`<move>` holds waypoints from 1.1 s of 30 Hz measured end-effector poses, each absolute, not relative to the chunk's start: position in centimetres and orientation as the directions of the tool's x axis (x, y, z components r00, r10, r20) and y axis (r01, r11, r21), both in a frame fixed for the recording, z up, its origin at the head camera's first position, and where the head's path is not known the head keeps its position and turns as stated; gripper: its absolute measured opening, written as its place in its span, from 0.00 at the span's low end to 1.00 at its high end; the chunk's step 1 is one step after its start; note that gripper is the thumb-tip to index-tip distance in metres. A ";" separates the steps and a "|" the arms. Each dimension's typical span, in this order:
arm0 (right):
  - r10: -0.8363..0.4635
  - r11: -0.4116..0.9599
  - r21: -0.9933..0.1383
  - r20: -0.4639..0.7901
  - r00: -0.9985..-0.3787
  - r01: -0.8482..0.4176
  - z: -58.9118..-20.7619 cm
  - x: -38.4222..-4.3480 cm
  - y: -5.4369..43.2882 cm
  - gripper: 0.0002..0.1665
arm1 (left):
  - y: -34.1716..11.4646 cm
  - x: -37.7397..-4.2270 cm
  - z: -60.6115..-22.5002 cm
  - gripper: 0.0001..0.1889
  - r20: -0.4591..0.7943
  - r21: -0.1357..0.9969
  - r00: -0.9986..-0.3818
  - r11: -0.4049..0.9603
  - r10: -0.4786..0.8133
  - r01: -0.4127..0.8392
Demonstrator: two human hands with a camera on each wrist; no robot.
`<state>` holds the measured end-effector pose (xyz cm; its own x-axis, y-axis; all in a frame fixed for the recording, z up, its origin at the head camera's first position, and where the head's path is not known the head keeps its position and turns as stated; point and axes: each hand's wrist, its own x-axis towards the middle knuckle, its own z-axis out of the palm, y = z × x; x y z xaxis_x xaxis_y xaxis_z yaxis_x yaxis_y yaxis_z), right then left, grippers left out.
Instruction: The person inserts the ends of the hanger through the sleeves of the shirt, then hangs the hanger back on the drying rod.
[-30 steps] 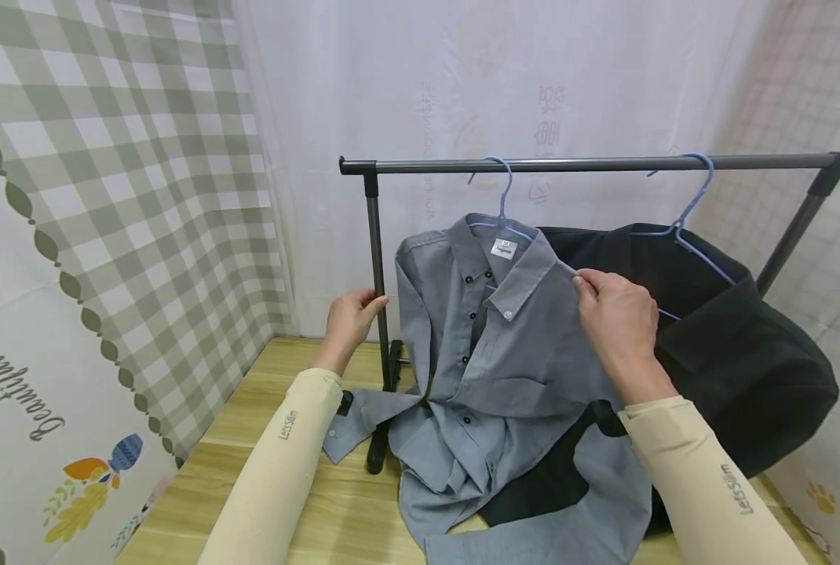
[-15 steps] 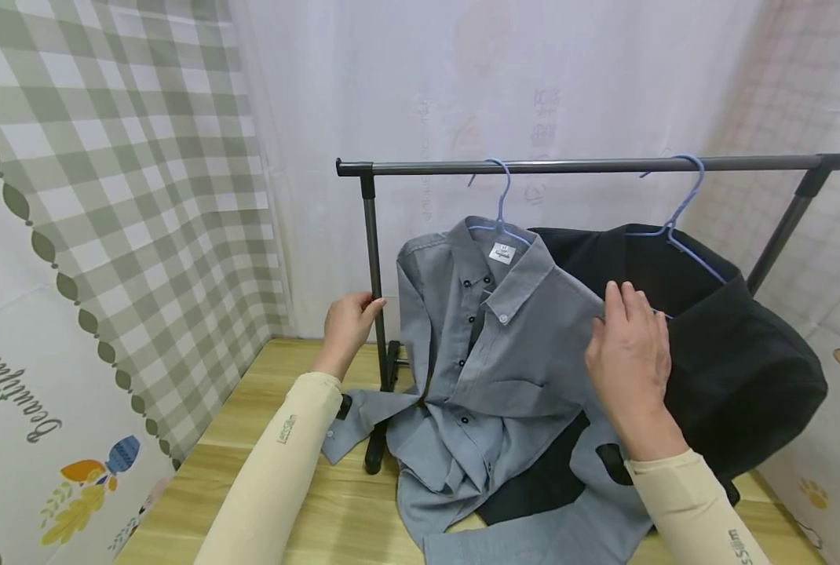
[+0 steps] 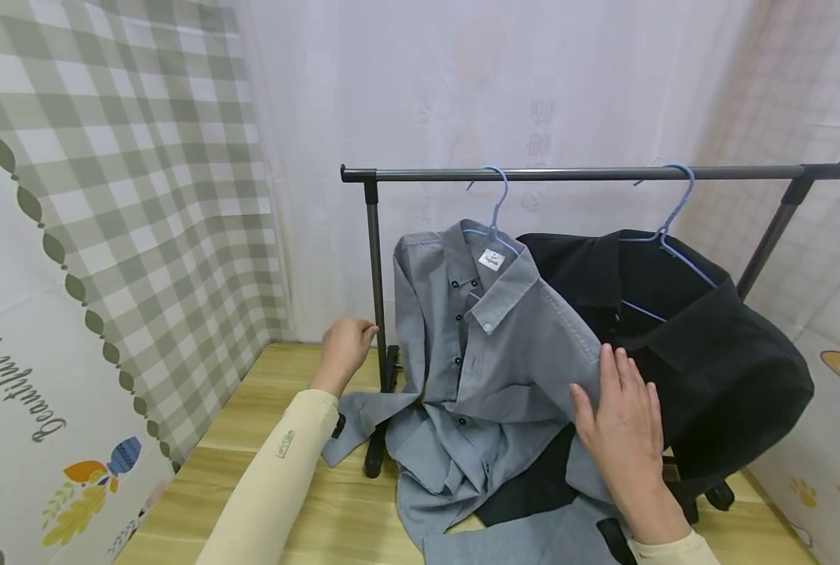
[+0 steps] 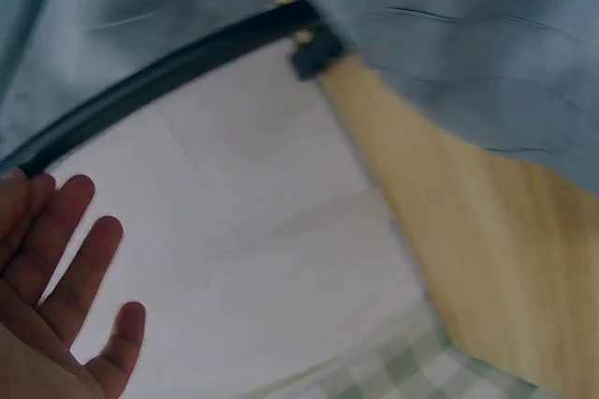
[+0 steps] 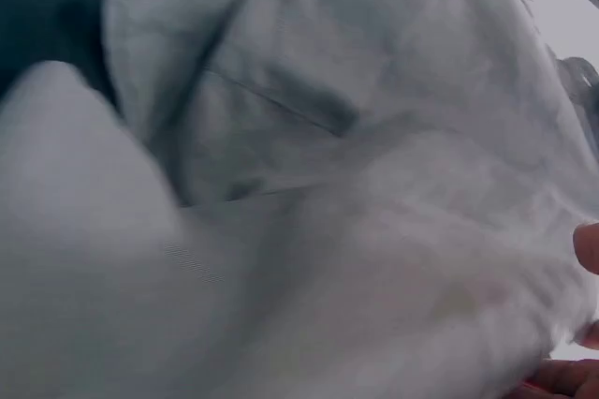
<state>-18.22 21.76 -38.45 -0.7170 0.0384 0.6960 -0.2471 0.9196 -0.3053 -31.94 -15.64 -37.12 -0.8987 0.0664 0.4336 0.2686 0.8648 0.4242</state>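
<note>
A grey button-up shirt [image 3: 519,329] hangs by a blue hanger [image 3: 496,204] from a black garment rack's rail. Its front is partly open, and its lower part and sleeves spread over the table. At the rack's left post [image 3: 375,267], my left hand [image 3: 344,353] pinches the post between thumb and fingertips; the left wrist view shows the other fingers spread apart. My right hand [image 3: 623,424] lies with straight fingers along the shirt's shoulder and sleeve at the right. Grey cloth fills most of the right wrist view, with only fingertips [image 5: 586,247] at its edge.
A black jacket [image 3: 731,369] hangs beside the shirt on a second blue hanger [image 3: 677,205]. The rack's rail [image 3: 575,174] spans above both. Wooden tabletop [image 3: 321,502] lies beneath, with a checked curtain [image 3: 180,157] at left and white cloth [image 3: 363,78] behind.
My right hand has let go of the shirt's shoulder, straightened its fingers and slid down the sleeve side. My left hand has moved slightly down the post. The shirt's shoulder now hangs lower.
</note>
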 end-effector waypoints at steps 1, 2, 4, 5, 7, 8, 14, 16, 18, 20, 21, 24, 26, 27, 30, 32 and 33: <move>0.028 0.924 -0.296 0.685 -0.728 -0.243 -38.9 -18.0 21.9 0.41 | -15.7 -31.9 -37.6 0.14 0.430 0.419 -0.900 0.868 0.069 0.267; 0.020 0.929 -0.289 0.666 -0.746 -0.233 -39.3 -17.7 22.0 0.39 | -15.8 -31.9 -38.0 0.14 0.426 0.417 -0.902 0.869 0.071 0.265; 0.007 0.939 -0.275 0.614 -0.789 -0.206 -40.2 -17.3 22.4 0.36 | -15.7 -31.9 -38.5 0.14 0.420 0.422 -0.905 0.868 0.071 0.263; 0.007 0.944 -0.271 0.583 -0.812 -0.186 -40.5 -17.0 22.7 0.36 | -15.6 -31.9 -38.7 0.14 0.419 0.420 -0.905 0.868 0.073 0.265; 0.016 0.953 -0.268 0.514 -0.858 -0.143 -41.2 -16.6 23.5 0.37 | -15.4 -32.0 -38.9 0.13 0.422 0.415 -0.903 0.869 0.080 0.271; 0.027 0.955 -0.271 0.479 -0.878 -0.119 -41.6 -16.4 24.0 0.38 | -15.3 -32.0 -38.9 0.13 0.424 0.412 -0.902 0.869 0.084 0.274; 0.149 0.951 -0.308 0.396 -0.906 0.021 -42.4 -14.9 25.8 0.49 | -14.8 -31.5 -39.1 0.13 0.442 0.392 -0.890 0.868 0.113 0.305; 0.175 0.947 -0.319 0.447 -0.877 0.026 -42.3 -14.1 25.5 0.52 | -14.7 -31.1 -39.2 0.12 0.459 0.374 -0.878 0.868 0.133 0.327; 0.151 0.949 -0.314 0.540 -0.828 -0.031 -42.0 -13.4 24.7 0.54 | -14.6 -30.5 -39.2 0.11 0.492 0.355 -0.858 0.866 0.149 0.354; 0.089 0.952 -0.279 0.646 -0.758 -0.127 -41.8 -13.0 23.6 0.55 | -14.5 -29.7 -39.3 0.11 0.524 0.341 -0.837 0.862 0.156 0.374; 0.049 0.950 -0.255 0.689 -0.723 -0.179 -41.7 -12.9 23.0 0.56 | -14.4 -29.2 -39.4 0.11 0.538 0.332 -0.828 0.863 0.159 0.382; -0.071 0.927 -0.185 0.767 -0.638 -0.325 -41.6 -13.1 21.1 0.57 | -14.2 -27.6 -39.9 0.11 0.572 0.302 -0.804 0.868 0.165 0.393; -0.133 0.911 -0.160 0.759 -0.637 -0.381 -41.9 -13.3 19.9 0.53 | -14.0 -26.6 -40.5 0.12 0.589 0.275 -0.789 0.876 0.173 0.397; -0.159 0.904 -0.154 0.746 -0.647 -0.399 -42.0 -13.4 19.3 0.51 | -13.9 -26.1 -40.8 0.12 0.598 0.255 -0.781 0.882 0.179 0.397; -0.209 0.892 -0.151 0.698 -0.685 -0.425 -42.7 -13.5 18.2 0.47 | -13.8 -24.6 -41.7 0.13 0.606 0.217 -0.771 0.892 0.197 0.397; -0.213 0.892 -0.156 0.681 -0.701 -0.424 -43.0 -13.4 18.0 0.47 | -14.0 -23.7 -42.3 0.14 0.599 0.197 -0.773 0.897 0.210 0.396; -0.209 0.893 -0.160 0.681 -0.701 -0.421 -43.1 -13.3 18.0 0.47 | -14.1 -23.3 -42.6 0.15 0.592 0.194 -0.777 0.898 0.213 0.394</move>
